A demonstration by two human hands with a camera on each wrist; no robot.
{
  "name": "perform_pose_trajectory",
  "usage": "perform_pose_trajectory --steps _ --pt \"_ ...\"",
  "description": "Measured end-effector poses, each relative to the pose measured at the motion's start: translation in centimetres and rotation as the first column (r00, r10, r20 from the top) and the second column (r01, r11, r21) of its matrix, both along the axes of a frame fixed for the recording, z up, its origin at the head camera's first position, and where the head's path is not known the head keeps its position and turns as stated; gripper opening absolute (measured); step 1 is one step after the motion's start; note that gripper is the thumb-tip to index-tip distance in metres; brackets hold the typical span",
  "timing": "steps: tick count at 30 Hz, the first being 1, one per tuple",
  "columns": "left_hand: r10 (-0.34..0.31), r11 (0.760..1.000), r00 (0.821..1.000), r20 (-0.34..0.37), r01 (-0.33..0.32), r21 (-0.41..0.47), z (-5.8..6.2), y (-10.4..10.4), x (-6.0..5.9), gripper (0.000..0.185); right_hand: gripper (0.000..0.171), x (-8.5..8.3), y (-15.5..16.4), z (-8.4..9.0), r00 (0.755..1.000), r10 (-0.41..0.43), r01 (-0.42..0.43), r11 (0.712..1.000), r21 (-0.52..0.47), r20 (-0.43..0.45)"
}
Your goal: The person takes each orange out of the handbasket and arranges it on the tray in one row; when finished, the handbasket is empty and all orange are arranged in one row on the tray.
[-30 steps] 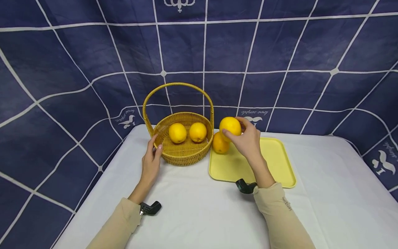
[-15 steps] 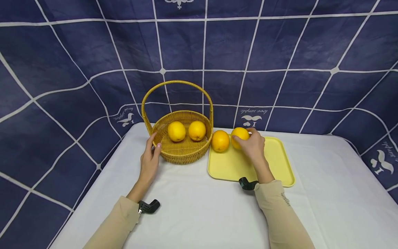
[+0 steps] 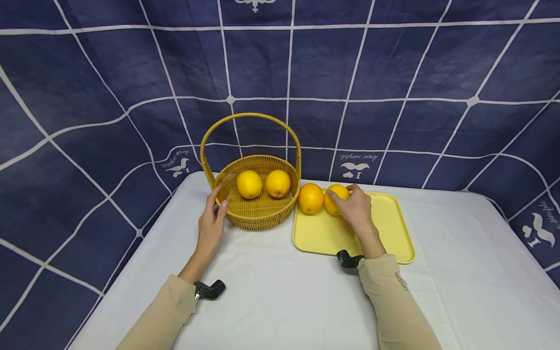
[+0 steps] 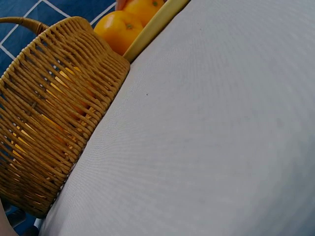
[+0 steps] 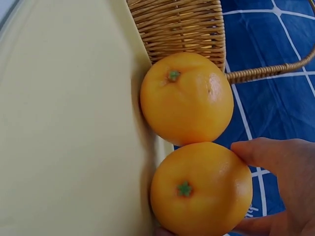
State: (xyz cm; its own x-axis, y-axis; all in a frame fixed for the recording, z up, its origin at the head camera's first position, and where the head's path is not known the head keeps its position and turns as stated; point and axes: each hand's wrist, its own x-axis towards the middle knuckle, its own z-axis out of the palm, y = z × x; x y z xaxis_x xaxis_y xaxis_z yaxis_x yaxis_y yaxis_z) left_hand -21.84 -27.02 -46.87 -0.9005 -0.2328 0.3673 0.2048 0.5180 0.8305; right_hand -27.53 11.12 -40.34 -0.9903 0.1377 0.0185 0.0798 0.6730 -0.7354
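Observation:
My right hand (image 3: 358, 210) grips an orange (image 3: 336, 200) at the back left of the yellow tray (image 3: 321, 240). In the right wrist view, thumb and fingers hold this orange (image 5: 202, 196) from its side, its green stem mark showing. Right beside it on the tray sits a second orange (image 3: 310, 198). My left hand (image 3: 212, 224) holds the left rim of a round wicker basket (image 3: 259, 222) with a tall arched handle. Two more oranges, one on the left (image 3: 249, 184) and one on the right (image 3: 277, 183), lie inside the basket.
The basket stands against the tray's left side on a white tablecloth (image 3: 280, 296). A dark blue curtain (image 3: 323, 63) with white grid lines hangs behind the table and along its sides. Each wrist wears a black camera mount.
My right hand has lowered its orange from above the tray, moving right and down, to beside the other orange. My left hand has stayed at the basket rim.

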Motion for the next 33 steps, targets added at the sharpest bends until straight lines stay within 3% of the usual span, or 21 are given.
perform_pose_trajectory --steps 19,23,28,33 --pt "-0.009 1.0 1.0 -0.007 0.009 0.004 -0.1 0.0 -0.3 0.052 0.078 0.0 0.4 0.1 1.0 -0.01 0.01 1.0 0.019 -0.02" --pt "-0.006 1.0 1.0 -0.008 0.006 0.0 -0.1 0.0 -0.2 0.052 0.072 -0.1 0.3 0.2 0.993 -0.031 0.03 1.0 -0.007 -0.113" --pt "-0.002 1.0 1.0 -0.01 0.002 -0.007 -0.1 -0.1 -0.2 0.051 0.064 0.0 -0.4 1.2 0.965 -0.023 0.01 0.999 -0.05 -0.262" --pt "-0.002 1.0 1.0 -0.002 0.002 -0.003 -0.1 -0.1 -0.1 0.051 0.061 0.6 -1.3 2.7 0.95 0.0 -0.024 0.997 -0.073 -0.313"
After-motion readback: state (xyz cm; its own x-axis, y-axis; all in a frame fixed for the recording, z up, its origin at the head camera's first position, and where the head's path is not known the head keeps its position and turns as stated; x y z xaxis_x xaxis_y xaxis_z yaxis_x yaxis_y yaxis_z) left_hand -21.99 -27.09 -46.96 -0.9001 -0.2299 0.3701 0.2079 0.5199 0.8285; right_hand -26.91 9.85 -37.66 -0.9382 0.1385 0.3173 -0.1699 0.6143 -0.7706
